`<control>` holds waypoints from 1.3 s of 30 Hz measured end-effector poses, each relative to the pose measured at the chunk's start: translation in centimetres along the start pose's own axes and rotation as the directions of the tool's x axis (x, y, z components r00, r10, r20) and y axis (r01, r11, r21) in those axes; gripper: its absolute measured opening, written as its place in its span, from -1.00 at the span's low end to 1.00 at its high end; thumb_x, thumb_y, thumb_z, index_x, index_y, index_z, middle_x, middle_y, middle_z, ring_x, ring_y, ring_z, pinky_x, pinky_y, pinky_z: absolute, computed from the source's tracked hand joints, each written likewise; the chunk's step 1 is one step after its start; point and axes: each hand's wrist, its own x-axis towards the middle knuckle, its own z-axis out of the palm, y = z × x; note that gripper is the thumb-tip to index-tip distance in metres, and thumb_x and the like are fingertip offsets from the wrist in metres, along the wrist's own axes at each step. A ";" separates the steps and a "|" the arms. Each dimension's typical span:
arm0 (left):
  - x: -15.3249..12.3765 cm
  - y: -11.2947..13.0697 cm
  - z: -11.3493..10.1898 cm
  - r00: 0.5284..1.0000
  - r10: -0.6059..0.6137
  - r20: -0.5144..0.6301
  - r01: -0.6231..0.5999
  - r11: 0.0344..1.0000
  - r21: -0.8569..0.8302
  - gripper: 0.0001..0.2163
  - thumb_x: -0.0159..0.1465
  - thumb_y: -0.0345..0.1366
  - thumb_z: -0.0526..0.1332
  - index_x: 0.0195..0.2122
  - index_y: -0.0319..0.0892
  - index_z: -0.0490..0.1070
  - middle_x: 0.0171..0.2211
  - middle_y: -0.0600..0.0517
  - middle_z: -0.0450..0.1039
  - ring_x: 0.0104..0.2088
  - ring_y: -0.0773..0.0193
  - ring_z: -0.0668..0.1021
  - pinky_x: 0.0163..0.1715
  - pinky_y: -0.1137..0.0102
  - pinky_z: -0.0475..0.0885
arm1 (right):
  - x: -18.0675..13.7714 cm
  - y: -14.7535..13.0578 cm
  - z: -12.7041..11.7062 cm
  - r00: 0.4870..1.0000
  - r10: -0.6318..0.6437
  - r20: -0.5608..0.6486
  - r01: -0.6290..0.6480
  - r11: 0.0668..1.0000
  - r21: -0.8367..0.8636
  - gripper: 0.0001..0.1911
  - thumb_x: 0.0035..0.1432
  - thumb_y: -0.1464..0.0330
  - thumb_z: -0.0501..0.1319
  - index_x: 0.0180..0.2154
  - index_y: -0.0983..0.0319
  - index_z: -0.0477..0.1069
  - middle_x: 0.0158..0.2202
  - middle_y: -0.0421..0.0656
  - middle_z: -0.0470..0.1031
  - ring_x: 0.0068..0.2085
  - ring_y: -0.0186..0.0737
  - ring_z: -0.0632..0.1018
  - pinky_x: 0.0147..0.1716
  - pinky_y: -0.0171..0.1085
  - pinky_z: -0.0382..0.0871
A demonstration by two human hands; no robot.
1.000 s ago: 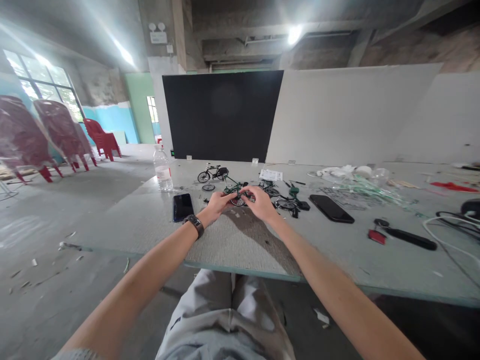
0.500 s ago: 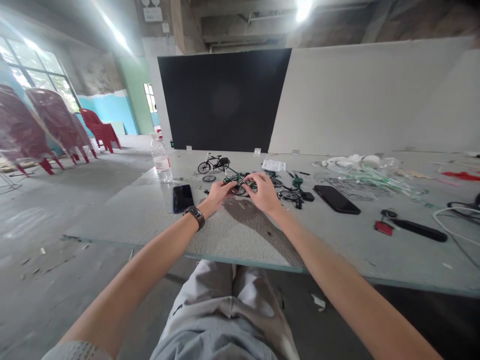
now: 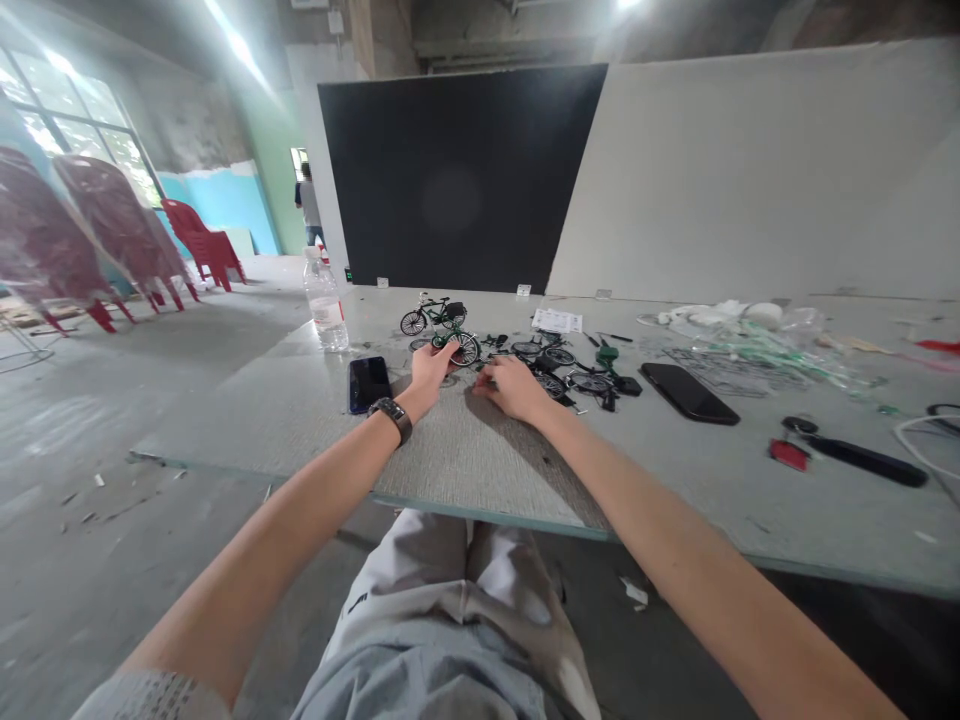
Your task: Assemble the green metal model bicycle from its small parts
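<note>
My left hand [image 3: 431,370] is closed on a small green model bicycle [image 3: 464,348], with a black spoked wheel facing me. Part of its frame is hidden by my fingers and overlaps what lies behind. My right hand [image 3: 511,387] rests low at the tabletop, apart from the model, its fingers bent and drawn together; whatever they pinch, if anything, is hidden. Behind the held model stands a finished-looking black model bicycle [image 3: 433,315] with a dark box at its rear. Loose black and green bicycle parts [image 3: 592,380] lie just right of my right hand.
A dark phone [image 3: 369,384] and a water bottle [image 3: 326,310] are on the left. To the right lie another phone [image 3: 688,392], a black-handled tool [image 3: 866,460], a red tag [image 3: 789,455] and plastic wrapping [image 3: 780,345]. A paper sheet [image 3: 557,320] lies behind the parts.
My right hand has come away from the model bicycle and moved down to the tabletop. My left hand still holds the model, its wheel now in plain sight. A person has appeared in the far background.
</note>
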 end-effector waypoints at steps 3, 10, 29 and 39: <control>0.0 0.0 0.1 1.000 -0.008 0.010 0.008 1.000 -0.006 -0.82 0.10 -0.29 0.41 -0.47 -0.25 0.44 -0.48 -0.02 0.52 -0.43 0.26 0.58 -0.30 0.34 0.53 | -0.1 -0.1 0.1 0.999 0.030 0.023 -0.030 1.000 -0.008 -0.86 0.20 0.28 0.34 -0.34 0.23 0.53 -0.23 0.04 0.49 -0.11 0.04 0.47 -0.04 -0.06 0.28; 0.0 -0.2 0.3 0.999 -0.026 0.027 0.027 0.999 -0.032 -0.80 0.09 -0.29 0.42 -0.48 -0.24 0.42 -0.50 0.00 0.50 -0.44 0.29 0.57 -0.26 0.31 0.54 | -0.9 -0.7 -0.9 0.999 0.014 0.031 -0.017 0.994 0.108 -0.93 0.29 0.43 0.15 -0.26 0.22 0.40 -0.26 0.00 0.51 -0.22 -0.08 0.49 -0.19 -0.18 0.30; -0.3 -0.3 0.2 0.996 -0.050 0.071 0.052 0.998 -0.031 -0.76 0.05 -0.23 0.45 -0.45 -0.25 0.44 -0.45 -0.01 0.52 -0.41 0.27 0.58 -0.30 0.34 0.53 | -1.6 -0.4 -2.8 0.998 0.010 0.055 -0.026 0.952 0.304 -0.77 0.21 0.16 0.26 -0.31 0.20 0.51 -0.29 -0.09 0.57 -0.30 -0.13 0.52 -0.30 -0.24 0.31; 0.0 -0.9 0.6 0.998 -0.026 0.061 0.029 0.999 -0.036 -0.76 0.03 -0.22 0.45 -0.49 -0.25 0.44 -0.50 0.02 0.50 -0.46 0.31 0.56 -0.37 0.39 0.52 | -1.8 -0.3 -2.1 0.984 0.054 0.172 -0.092 0.972 0.218 -0.91 0.12 0.32 0.32 -0.37 0.20 0.58 -0.42 -0.15 0.57 -0.40 -0.17 0.52 -0.39 -0.29 0.28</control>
